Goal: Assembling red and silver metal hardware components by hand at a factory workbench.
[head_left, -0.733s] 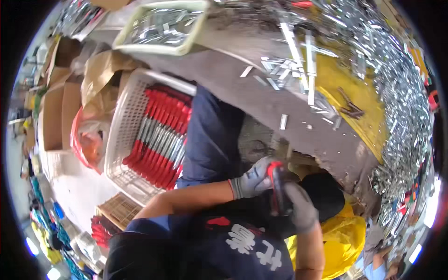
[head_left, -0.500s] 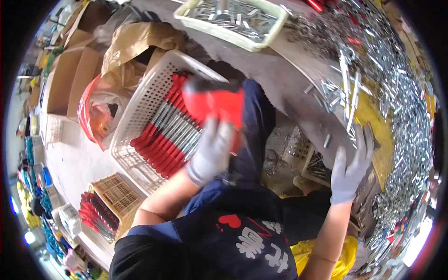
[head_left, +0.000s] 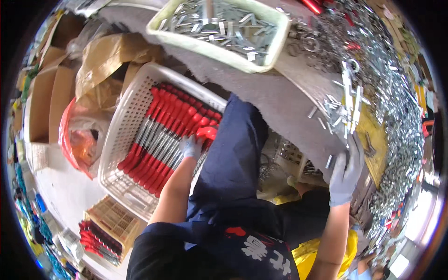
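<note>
My left hand [head_left: 190, 147], in a grey-white glove, is down in the white plastic basket [head_left: 116, 119]. Its fingers are closed at a red tool [head_left: 206, 133] near the basket's right side; part of the grip is hidden. Rows of similar red tools with silver shafts [head_left: 156, 140] lie side by side there. At the right, my gloved right hand [head_left: 347, 172] is open over the bench edge, fingers stretched forward. Just beyond its fingertips are long silver metal pieces [head_left: 352, 105], and a short metal pin [head_left: 329, 161] lies beside it.
A pale tray [head_left: 252, 67] of small metal pieces stands on the grey bench [head_left: 280, 100]. Loose metal parts [head_left: 401, 140] are heaped at the right. A smaller tan crate [head_left: 112, 219], cardboard boxes [head_left: 44, 102] and a red-rimmed plastic bag [head_left: 77, 144] are at the left.
My left hand has gone down into the basket with the red tool it held above it. The view has shifted somewhat; my right hand stays by the metal pieces.
</note>
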Motion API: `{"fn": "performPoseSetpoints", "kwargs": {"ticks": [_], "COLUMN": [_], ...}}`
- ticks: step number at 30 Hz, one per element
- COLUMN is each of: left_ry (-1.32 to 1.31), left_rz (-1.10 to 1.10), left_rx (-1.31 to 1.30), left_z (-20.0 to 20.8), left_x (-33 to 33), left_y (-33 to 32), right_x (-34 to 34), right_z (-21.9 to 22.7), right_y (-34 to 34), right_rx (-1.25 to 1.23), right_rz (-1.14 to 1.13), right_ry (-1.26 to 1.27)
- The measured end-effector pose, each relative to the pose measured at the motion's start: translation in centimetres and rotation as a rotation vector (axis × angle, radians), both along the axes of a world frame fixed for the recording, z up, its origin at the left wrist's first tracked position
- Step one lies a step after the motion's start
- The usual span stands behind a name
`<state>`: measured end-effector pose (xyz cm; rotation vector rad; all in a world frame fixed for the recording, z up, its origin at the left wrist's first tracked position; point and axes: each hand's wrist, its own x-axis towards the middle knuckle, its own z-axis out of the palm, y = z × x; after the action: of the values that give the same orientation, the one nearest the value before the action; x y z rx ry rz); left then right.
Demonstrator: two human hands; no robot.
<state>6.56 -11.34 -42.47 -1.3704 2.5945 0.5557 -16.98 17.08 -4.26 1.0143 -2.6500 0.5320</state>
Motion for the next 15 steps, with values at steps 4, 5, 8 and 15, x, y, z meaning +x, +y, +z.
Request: {"fn": "performPoseSetpoints", "kwargs": {"ticks": [4,5,8,15], "left_ry": [0.003,-0.026,0.039,-0.281], "left_rz": [-0.055,-0.069,-0.076,-0.114], "left_rx": [0.219,0.298,0.37,0.413], "left_z": [-4.5,-3.8,-3.7,-5.1], "left_x": [2.3,1.7,2.7,-1.5], "left_y": [-2.5,-2.2,-2.2,-3.2], "right_x": [-1.9,-2.6,-3.2,-3.7], "right_z": [0.4,-0.2,-0.7,-0.9], "right_y": [-1.2,-1.2,-3.0,-2.2], "right_rx": [-0.009,-0.007,0.073,-0.129], "right_rz": [-0.155,-0.175,-0.244,-0.18], "right_ry": [0.076,0.128,0.1,0.038]}}
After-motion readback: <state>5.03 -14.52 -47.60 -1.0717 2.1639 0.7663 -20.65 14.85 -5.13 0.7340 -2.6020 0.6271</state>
